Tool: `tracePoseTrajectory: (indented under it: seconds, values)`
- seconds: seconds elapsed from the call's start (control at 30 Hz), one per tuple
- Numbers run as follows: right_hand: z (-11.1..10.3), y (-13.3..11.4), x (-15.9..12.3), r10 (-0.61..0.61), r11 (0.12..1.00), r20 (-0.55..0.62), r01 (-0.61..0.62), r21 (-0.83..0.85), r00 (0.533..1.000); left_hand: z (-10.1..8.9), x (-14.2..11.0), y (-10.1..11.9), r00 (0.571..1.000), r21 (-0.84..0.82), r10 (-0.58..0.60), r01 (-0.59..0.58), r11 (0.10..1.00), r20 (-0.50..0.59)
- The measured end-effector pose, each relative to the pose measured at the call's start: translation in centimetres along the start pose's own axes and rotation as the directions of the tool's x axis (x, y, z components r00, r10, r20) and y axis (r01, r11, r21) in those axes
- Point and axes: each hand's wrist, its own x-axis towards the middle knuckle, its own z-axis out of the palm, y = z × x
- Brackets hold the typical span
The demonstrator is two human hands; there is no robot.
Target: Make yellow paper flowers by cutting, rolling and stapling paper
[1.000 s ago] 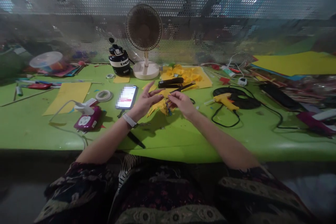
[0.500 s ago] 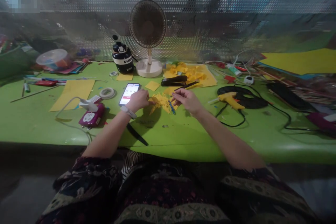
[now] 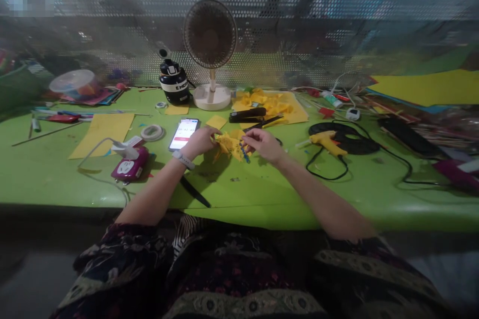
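A small heap of cut yellow paper pieces (image 3: pixel 229 145) lies on the green table between my hands. My left hand (image 3: pixel 201 142), with a pale watch on its wrist, is closed at the heap's left side; whatever its fingertips pinch is too small to make out. My right hand (image 3: pixel 264 144) bends over the heap's right side, fingers pinched together, close to a thin blue twisted strip (image 3: pixel 244 153). Whether those fingers touch the strip is unclear. Black scissors (image 3: pixel 267 122) and a black stapler (image 3: pixel 247 115) rest just behind my right hand.
A lit phone (image 3: pixel 183 134), a tape roll (image 3: pixel 152 132) and a purple power socket (image 3: pixel 130 163) sit left. Behind stand a fan (image 3: pixel 210 35) and a dark bottle (image 3: pixel 174 83). A yellow glue gun (image 3: pixel 328 142) with its black cord lies right; yellow paper flowers (image 3: pixel 277 103) are at the back.
My left hand has shifted slightly right, further onto the yellow paper. My right hand has moved slightly left, its fingers lower and closer to the blue strip.
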Motion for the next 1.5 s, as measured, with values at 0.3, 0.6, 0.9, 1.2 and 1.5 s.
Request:
tracePoseTrajectory:
  seconds: [0.3,0.6,0.9,1.2,1.5]
  values:
    - [0.2,-0.6,-0.5,-0.218,0.969,-0.111,0.202,-0.140,0.970,0.4,0.0,1.2,0.995,-0.627,-0.031,-0.037,0.778,-0.098]
    - [1.0,-1.7,-1.4,-0.116,0.982,0.013,0.117,-0.148,0.993,0.6,-0.8,2.9,0.995,-0.893,-0.046,0.098,0.440,0.086]
    - [1.3,-1.3,-1.1,-0.139,0.955,-0.104,0.106,-0.277,0.985,1.6,-1.7,4.7,0.980,-0.988,-0.177,0.115,0.108,0.095]
    - [1.0,-1.1,-1.0,-0.150,0.947,-0.148,0.099,-0.305,0.978,2.0,-2.3,6.0,0.963,-0.977,-0.182,0.179,-0.113,0.198]
    - [0.6,-1.0,-0.9,-0.088,0.944,-0.119,0.045,-0.326,0.989,1.3,-2.3,6.1,0.945,-0.958,-0.168,0.263,-0.117,0.280]
